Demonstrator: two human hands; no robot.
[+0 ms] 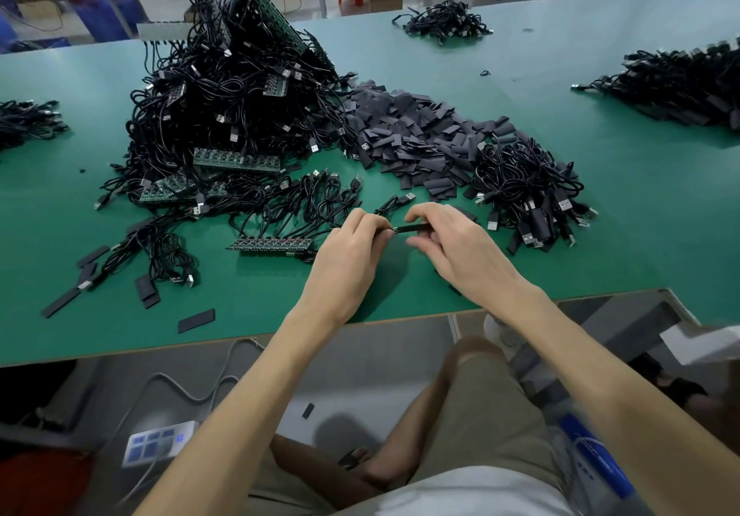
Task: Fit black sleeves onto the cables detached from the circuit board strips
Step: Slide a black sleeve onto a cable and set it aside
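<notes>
Black sleeve (pixel 412 228) pinched in right hand (pixel 452 247), cable (pixel 386 206) end pinched in left hand (pixel 352 243), tips meeting between hands; threading step, next likely needs steady aligned push.

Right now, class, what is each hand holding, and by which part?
The left hand pinches a cable just behind its tip; the right hand pinches a black sleeve by its right part, its left end facing the cable tip.

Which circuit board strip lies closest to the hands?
The circuit board strip lying flat right beside the left hand; the other strips are buried in or leaning on the cable pile behind it.
</notes>
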